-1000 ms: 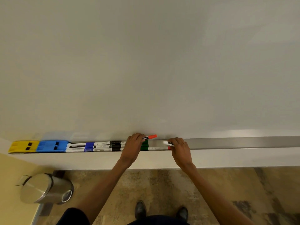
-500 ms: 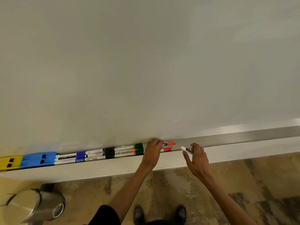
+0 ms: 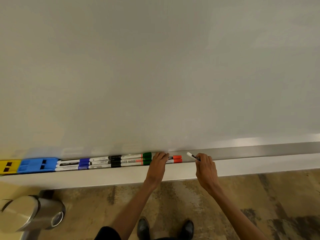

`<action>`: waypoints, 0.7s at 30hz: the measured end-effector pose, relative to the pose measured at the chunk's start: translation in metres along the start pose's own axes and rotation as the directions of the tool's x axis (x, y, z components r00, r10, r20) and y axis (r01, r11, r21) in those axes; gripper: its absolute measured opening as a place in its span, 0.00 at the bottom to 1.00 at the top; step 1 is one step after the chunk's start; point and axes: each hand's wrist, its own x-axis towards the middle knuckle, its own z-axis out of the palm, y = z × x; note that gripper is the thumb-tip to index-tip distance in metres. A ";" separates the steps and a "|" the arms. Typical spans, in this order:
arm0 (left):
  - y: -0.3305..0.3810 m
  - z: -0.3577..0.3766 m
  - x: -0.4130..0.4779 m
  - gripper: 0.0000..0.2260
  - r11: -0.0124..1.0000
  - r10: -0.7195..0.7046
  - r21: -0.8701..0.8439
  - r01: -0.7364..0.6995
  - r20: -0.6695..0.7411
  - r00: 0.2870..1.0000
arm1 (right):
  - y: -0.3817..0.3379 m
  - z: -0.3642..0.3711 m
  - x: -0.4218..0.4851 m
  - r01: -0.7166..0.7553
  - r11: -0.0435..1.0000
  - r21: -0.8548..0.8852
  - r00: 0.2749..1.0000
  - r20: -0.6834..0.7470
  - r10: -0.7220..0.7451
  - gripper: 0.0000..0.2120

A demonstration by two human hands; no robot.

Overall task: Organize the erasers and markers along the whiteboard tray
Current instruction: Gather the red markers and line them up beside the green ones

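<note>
A metal whiteboard tray runs along the bottom of the board. At its far left lie a yellow eraser and a blue eraser. To their right, several markers with blue, black and green caps lie in rows. My left hand rests on two red-capped markers in the tray, fingers curled over their barrels. My right hand holds a white marker just above the tray, its tip pointing up-left.
A steel pedal bin stands on the floor at the lower left. My shoes are on the patterned floor below the tray. The tray stretches bare to the right of my right hand.
Both red-capped markers now lie side by side under my left hand. My right hand has drawn away to the right with the white marker, lifted off the tray.
</note>
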 end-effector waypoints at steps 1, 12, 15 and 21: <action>-0.001 0.000 -0.001 0.21 1.000 -0.001 0.005 0.001 -0.001 1.000 | -0.004 0.002 0.002 0.021 1.000 -0.013 1.000 0.009 -0.021 0.05; -0.036 -0.049 -0.022 0.15 0.995 -0.085 0.035 0.095 -0.222 0.971 | -0.066 0.031 0.020 0.302 0.952 -0.057 0.949 0.109 -0.295 0.25; -0.047 -0.058 -0.030 0.14 0.991 -0.117 0.030 0.128 -0.247 0.962 | -0.078 0.042 0.020 0.329 0.942 -0.061 0.940 0.112 -0.321 0.29; -0.061 -0.066 -0.039 0.15 0.982 -0.177 0.012 0.187 -0.265 0.948 | -0.088 0.053 0.020 0.387 0.917 -0.094 0.920 0.107 -0.377 0.27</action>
